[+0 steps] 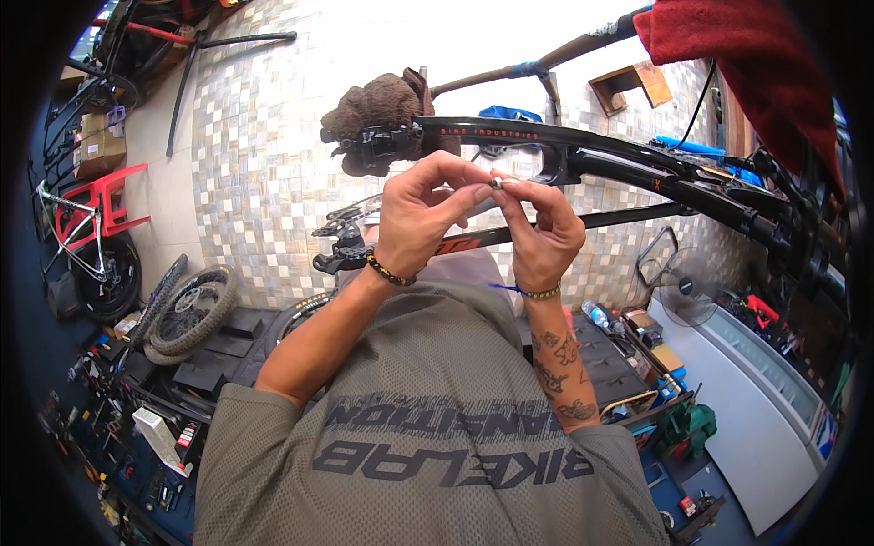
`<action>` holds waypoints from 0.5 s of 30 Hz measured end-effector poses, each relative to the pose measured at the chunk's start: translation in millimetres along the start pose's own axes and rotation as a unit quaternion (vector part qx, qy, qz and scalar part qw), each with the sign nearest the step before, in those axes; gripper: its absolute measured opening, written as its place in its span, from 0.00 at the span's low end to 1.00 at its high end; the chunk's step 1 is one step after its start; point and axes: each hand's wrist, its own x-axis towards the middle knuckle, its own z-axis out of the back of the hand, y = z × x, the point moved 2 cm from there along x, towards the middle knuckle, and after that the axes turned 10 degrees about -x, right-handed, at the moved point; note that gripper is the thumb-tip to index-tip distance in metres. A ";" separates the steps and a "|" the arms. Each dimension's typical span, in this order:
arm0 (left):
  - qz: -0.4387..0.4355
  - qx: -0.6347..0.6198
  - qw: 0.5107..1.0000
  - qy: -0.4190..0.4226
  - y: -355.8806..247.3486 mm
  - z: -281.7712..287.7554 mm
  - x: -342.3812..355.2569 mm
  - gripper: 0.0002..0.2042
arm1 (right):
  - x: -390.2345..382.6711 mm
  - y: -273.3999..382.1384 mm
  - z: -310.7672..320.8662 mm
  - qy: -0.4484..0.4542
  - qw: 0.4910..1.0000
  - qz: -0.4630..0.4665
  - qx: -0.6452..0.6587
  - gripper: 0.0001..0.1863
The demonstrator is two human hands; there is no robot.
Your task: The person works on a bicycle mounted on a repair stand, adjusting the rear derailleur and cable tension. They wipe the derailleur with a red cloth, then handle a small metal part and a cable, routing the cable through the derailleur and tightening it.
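My left hand point(424, 205) and my right hand point(543, 223) meet in front of my chest. Between their thumbs and fingertips they pinch a tiny dark-and-silvery part point(496, 184), too small to name. Just beyond the fingers runs a black bicycle frame point(492, 132) with orange lettering, lying roughly level. A second black tube point(619, 217) of it passes behind my right hand. A brown cloth point(382, 105) is bunched around the stand's end, above the frame's left end.
A stand's bar point(492, 80) reaches across at the back, and a red cloth point(746, 55) hangs at the upper right. Left are a red plastic stool point(105, 205) and a bicycle wheel point(193, 314). Right are a fan point(687, 296) and a pale chest-like cabinet point(737, 400).
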 end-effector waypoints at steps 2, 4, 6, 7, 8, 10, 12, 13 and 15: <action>-0.008 0.007 1.000 0.010 -1.3 -0.3 2.0 0.06 | -0.7 -0.8 1.0 -0.002 1.000 -0.005 0.000 0.11; -0.011 0.023 1.000 0.014 -3.4 -1.1 3.6 0.06 | -1.7 -1.3 1.9 -0.004 1.000 -0.011 -0.001 0.11; -0.026 0.035 0.999 0.019 -4.0 -2.5 5.0 0.07 | -2.1 -0.3 2.1 -0.008 1.000 -0.018 0.005 0.11; -0.034 0.040 0.998 0.020 -3.7 -3.0 4.9 0.07 | -2.9 0.5 2.0 -0.008 1.000 -0.020 0.008 0.10; -0.049 0.047 0.997 0.021 -3.1 -3.7 4.9 0.07 | -3.7 2.1 2.3 -0.007 1.000 -0.025 0.006 0.10; -0.080 0.061 0.995 0.022 -0.9 -5.6 5.9 0.08 | -4.8 5.3 2.9 -0.004 0.999 -0.035 0.002 0.10; -0.099 0.085 0.991 0.027 0.1 -6.5 8.0 0.08 | -5.5 4.4 2.2 -0.014 0.998 -0.050 0.019 0.10; -0.108 0.096 0.989 0.030 0.4 -7.1 8.9 0.08 | -5.5 4.1 2.5 -0.019 0.998 -0.056 0.027 0.11; -0.097 0.095 0.990 0.033 -0.4 -8.5 10.0 0.08 | -6.5 4.8 3.4 -0.021 0.997 -0.074 0.031 0.12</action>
